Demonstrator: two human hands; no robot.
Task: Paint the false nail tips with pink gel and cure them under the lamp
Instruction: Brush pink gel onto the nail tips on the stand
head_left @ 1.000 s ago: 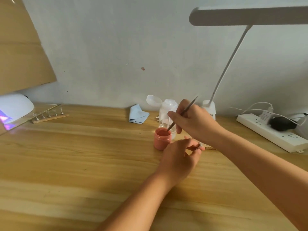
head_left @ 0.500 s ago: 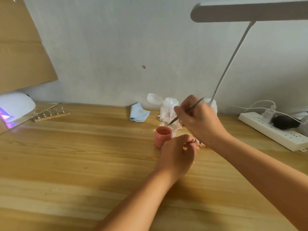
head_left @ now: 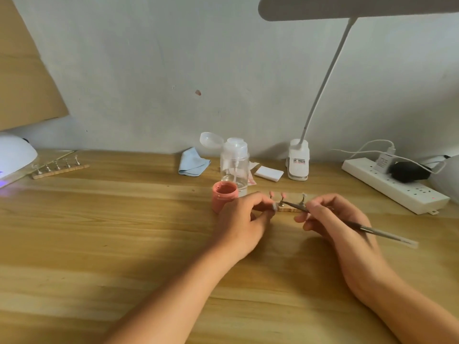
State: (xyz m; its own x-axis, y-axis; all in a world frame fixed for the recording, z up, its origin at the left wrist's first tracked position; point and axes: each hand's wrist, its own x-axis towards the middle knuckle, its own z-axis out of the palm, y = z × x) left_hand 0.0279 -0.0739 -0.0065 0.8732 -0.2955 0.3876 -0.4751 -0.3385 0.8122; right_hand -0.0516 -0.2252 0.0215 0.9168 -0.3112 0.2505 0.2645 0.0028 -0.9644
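Lamp: white domed curing lamp (head_left: 15, 155) glows violet far left, well apart from the work. Open pink gel jar (head_left: 224, 198) sits just beside left hand (head_left: 244, 219), whose curled fingers pinch the left end of the light wooden strip of nail tips (head_left: 285, 209); exact hold is hidden. Right hand (head_left: 332, 219) fingers are clamped on the thin grey metal brush (head_left: 372, 229), its tip at a stand. Advice: pin the strip, use thin strokes, don't flood the edges.

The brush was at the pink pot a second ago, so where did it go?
The right hand carried the brush from the pink pot down to the right, tip now at the nail tip the left hand pinches. Left hand, pot and nail stand stayed put.
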